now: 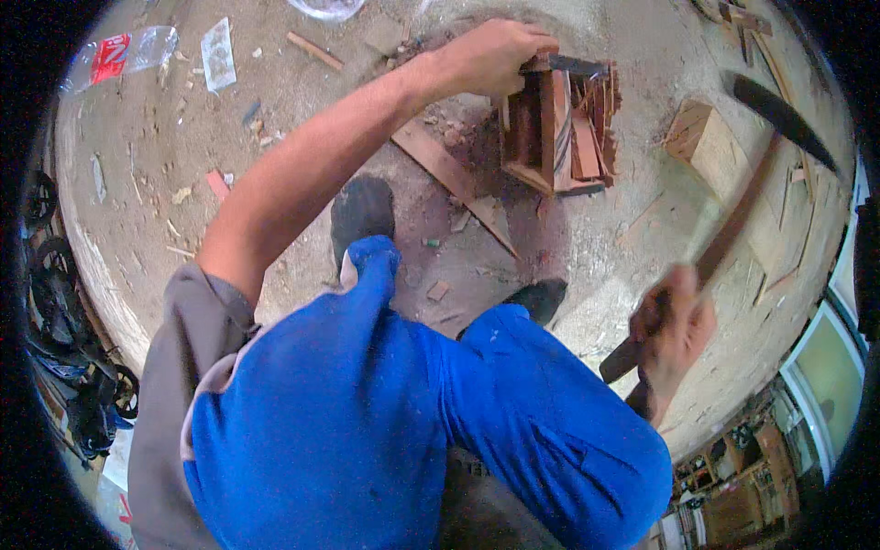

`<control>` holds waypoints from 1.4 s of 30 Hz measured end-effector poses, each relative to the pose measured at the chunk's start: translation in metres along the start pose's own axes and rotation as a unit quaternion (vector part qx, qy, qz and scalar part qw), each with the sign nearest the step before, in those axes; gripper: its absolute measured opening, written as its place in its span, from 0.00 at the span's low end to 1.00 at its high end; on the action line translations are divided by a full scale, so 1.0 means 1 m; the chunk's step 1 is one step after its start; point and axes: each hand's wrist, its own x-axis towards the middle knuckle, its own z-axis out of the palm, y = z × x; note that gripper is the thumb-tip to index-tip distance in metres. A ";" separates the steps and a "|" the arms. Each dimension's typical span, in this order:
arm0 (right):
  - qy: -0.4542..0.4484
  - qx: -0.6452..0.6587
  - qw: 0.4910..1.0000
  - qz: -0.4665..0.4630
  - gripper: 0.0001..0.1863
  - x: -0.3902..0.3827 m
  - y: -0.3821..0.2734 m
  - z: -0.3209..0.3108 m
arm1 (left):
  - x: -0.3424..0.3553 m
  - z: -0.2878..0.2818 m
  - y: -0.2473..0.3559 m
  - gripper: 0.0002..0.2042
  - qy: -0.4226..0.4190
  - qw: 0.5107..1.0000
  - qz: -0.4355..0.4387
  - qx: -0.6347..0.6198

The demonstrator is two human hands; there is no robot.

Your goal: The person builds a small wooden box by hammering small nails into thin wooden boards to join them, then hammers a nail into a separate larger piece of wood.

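Note:
My left hand (502,53) reaches far forward, its fingers closed over the top corner of a broken reddish-brown wooden box (550,128). The box stands on the ground, with splintered edges on its right side and loose boards inside. Off to the right, my right hand (676,321) is wrapped round the wooden handle of a hammer (747,197). Its long dark head points up and away, well to the right of the box and apart from it. Motion blurs the hammer and right hand, so the exact shape of the head is unclear.
A flat board (449,179) lies between my feet and the box. To the right rests a pale wood block (710,147) near long wooden strips. Clear plastic packaging (119,57) and scraps litter the left ground. Wheeled items (69,339) stand at the far left.

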 end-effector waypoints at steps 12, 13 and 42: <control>0.010 0.026 0.999 0.031 0.17 -0.005 0.026 -0.006 | -0.010 0.014 0.005 0.24 -0.077 0.995 -0.054 -0.033; 0.021 0.080 0.997 0.015 0.16 -0.007 0.044 -0.009 | 0.000 0.013 0.008 0.24 -0.070 0.996 -0.042 -0.046; 0.026 0.019 0.987 0.156 0.17 -0.038 0.110 -0.020 | 0.020 0.012 0.031 0.19 -0.100 0.993 -0.062 -0.024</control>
